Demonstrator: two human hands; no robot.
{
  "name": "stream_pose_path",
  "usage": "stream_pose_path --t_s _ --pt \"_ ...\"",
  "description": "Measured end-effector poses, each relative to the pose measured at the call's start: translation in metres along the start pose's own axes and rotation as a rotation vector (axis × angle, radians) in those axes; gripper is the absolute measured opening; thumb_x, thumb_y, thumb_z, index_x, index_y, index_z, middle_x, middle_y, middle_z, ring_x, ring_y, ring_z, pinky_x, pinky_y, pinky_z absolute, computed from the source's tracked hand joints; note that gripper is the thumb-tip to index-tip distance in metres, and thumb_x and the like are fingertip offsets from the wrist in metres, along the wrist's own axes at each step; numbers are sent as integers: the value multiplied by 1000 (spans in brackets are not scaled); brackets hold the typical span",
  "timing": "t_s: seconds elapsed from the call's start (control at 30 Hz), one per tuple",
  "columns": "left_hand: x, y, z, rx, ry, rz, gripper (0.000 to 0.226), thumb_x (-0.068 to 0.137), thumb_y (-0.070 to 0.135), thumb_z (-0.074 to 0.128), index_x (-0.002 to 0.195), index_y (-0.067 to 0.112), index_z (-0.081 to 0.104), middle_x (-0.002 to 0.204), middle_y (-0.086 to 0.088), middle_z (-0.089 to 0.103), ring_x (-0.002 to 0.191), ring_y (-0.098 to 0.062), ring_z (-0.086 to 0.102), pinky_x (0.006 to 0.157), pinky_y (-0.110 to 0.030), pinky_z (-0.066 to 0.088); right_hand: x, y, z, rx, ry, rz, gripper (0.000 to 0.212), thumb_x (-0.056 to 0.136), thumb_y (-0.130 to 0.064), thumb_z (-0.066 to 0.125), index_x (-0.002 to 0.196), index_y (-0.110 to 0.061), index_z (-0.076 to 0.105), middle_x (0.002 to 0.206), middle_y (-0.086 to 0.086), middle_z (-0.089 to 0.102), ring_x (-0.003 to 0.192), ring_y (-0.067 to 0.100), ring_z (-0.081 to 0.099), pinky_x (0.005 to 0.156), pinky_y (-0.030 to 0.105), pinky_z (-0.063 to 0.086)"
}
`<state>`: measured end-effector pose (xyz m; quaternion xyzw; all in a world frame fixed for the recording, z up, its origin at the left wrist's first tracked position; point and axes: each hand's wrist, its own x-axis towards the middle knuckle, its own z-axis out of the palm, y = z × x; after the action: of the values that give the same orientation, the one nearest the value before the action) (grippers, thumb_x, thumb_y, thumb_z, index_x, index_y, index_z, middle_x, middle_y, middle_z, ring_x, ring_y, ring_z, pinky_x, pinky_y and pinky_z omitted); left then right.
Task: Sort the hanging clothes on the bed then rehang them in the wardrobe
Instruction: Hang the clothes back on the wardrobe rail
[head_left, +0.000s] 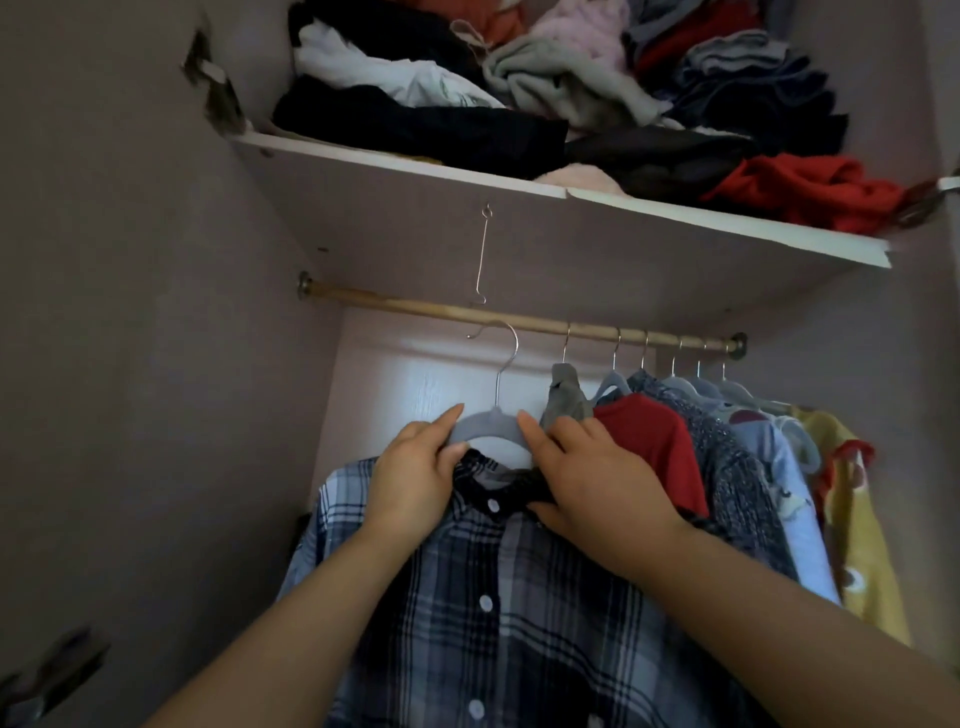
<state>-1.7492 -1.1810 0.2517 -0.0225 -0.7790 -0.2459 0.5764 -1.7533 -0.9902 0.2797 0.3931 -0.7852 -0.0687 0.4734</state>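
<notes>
A blue and white plaid shirt with white buttons hangs on a grey hanger. The hanger's metal hook is just in front of and below the wooden wardrobe rail, not clearly resting on it. My left hand grips the hanger's left shoulder and the shirt collar. On the other side, my right hand holds the right shoulder and collar. Several garments hang further right on the rail, among them a red top, a dark speckled garment, a pale blue printed one and a yellow one.
A white shelf above the rail carries heaped folded clothes in black, white, grey, pink and red. A thin wire hook dangles from the shelf's underside. The wardrobe's left wall is close by; the rail's left stretch holds no hangers.
</notes>
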Motion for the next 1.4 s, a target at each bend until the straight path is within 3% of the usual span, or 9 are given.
stream_pose_path --t_s 0.23,0.57,0.83,0.93,1.07,1.13,1.23,1.3,1.4 --pt "72 -65 56 -82 -17 -15 53 96 24 49 145 18 30 150 -4 31 136 -18 31 110 -26 23 109 30 55 -194 23 149 64 93 -44 48 143 -13 23 127 4 41 112 27 43 60 31 36" --pt "125 -113 139 -178 -192 -22 58 97 33 47 148 25 21 154 0 22 139 -17 25 111 -29 24 208 83 101 -385 -82 366 43 94 -32 52 129 -7 46 121 8 49 110 29 50 60 31 38" --pt "123 -144 171 -208 -242 -3 57 96 36 46 148 26 23 152 5 26 135 -11 31 110 -25 28 229 86 149 -391 -140 407 34 92 -15 52 125 -7 50 123 10 47 110 30 46 66 32 37" --pt "114 -151 179 -213 -260 -14 57 96 34 47 147 25 23 150 6 27 136 -10 28 108 -18 23 221 80 172 -360 -172 417 40 92 -8 50 131 -2 41 126 13 42 112 29 44 65 31 38" --pt "99 -152 189 -209 -290 -43 59 96 34 47 148 22 23 152 2 26 138 -12 25 112 -21 21 204 81 180 -323 -139 428 49 94 -6 45 140 -1 28 132 14 38 117 29 40 63 29 39" --pt "87 -149 191 -201 -303 -51 58 96 34 47 147 22 24 151 2 26 138 -12 26 112 -22 21 193 77 179 -311 -156 415 54 96 -9 41 145 -1 19 140 16 33 123 32 36 70 31 40" --pt "67 -141 190 -231 -311 -37 56 95 32 50 146 21 29 149 0 32 134 -11 31 110 -18 23 169 63 175 -321 -231 351 56 98 -21 36 148 -7 16 153 18 12 139 40 13 107 45 25" --pt "53 -135 185 -244 -297 -6 54 94 28 52 144 20 34 144 1 38 128 -8 37 101 -8 23 149 52 176 -320 -242 276 53 97 -27 37 146 -11 24 154 16 11 141 40 5 114 51 6" --pt "30 -119 172 -214 -308 -13 52 93 26 55 141 19 39 139 1 44 123 -10 43 96 -8 26 105 34 172 -233 -293 181 51 96 -28 41 144 -14 29 149 12 22 139 36 11 114 51 0"
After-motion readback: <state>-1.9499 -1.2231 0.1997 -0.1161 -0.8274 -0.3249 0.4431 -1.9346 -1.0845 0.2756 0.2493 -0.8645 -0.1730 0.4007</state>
